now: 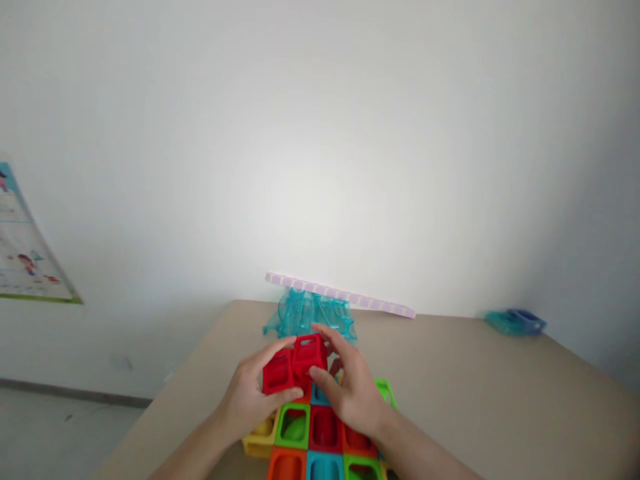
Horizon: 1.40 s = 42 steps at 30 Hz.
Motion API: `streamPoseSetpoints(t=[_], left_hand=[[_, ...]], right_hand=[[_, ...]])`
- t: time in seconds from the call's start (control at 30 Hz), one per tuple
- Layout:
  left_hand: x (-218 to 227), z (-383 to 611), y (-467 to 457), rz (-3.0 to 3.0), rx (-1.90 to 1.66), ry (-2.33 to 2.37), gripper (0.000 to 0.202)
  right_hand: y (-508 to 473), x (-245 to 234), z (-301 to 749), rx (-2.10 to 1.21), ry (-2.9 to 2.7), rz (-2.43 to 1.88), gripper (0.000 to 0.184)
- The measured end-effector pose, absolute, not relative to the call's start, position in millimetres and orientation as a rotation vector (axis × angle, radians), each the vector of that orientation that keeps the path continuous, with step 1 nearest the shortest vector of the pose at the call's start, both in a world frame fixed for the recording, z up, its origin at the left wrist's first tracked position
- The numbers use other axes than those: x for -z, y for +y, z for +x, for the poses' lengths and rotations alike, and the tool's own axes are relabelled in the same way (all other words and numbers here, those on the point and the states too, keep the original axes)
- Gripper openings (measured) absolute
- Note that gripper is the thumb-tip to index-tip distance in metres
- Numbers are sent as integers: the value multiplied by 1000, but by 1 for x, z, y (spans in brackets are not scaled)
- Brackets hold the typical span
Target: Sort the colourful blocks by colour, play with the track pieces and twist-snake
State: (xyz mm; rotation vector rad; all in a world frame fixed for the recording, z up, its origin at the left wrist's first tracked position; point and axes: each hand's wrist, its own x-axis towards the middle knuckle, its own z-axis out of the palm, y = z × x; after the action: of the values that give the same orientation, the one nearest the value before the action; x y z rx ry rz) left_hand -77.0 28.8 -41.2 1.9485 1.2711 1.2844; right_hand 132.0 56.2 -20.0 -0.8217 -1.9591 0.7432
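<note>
My left hand (256,383) grips a red hollow cube block (278,371), thumb below and fingers along its top. A second red cube block (307,355) sits against its right side, pinched between the thumb and fingers of my right hand (350,380). The two red blocks touch, the right one slightly higher; whether they are joined I cannot tell. Beneath both hands lies a group of coloured cube blocks (309,427) in green, red, orange, blue and yellow, set side by side. My right hand and forearm cover part of that group.
Clear teal plastic pieces (313,313) lie beyond my hands. Behind them a long pale purple strip (345,295) leans at the wall. Teal and dark blue pieces (520,323) sit at the table's (450,373) far right. A poster (30,247) hangs on the left wall.
</note>
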Motion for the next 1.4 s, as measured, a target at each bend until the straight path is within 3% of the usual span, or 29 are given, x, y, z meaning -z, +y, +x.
streamPoseSetpoints(t=[0.07,0.33,0.67,0.87,1.0,1.4], left_hand=[[40,-77,28,1934,-1281,1258,59],[30,-74,22,2086,-1333,1188,49],[33,-72,20,1926,-1431,1213,39],[33,-71,18,1834,-1433,1270,34],[34,-72,17,1816,-1347,1241,33],[34,-69,19,1719,-1320,1195,33]], right_hand=[[56,20,133,-674,-1994,-749,58],[52,18,135,-605,-2011,-586,50],[51,2,138,-560,-2145,-848,62],[39,-26,141,-345,-2516,-1419,23],[38,-21,138,-137,-2634,-1637,23],[66,4,134,-408,-2349,-1679,19]])
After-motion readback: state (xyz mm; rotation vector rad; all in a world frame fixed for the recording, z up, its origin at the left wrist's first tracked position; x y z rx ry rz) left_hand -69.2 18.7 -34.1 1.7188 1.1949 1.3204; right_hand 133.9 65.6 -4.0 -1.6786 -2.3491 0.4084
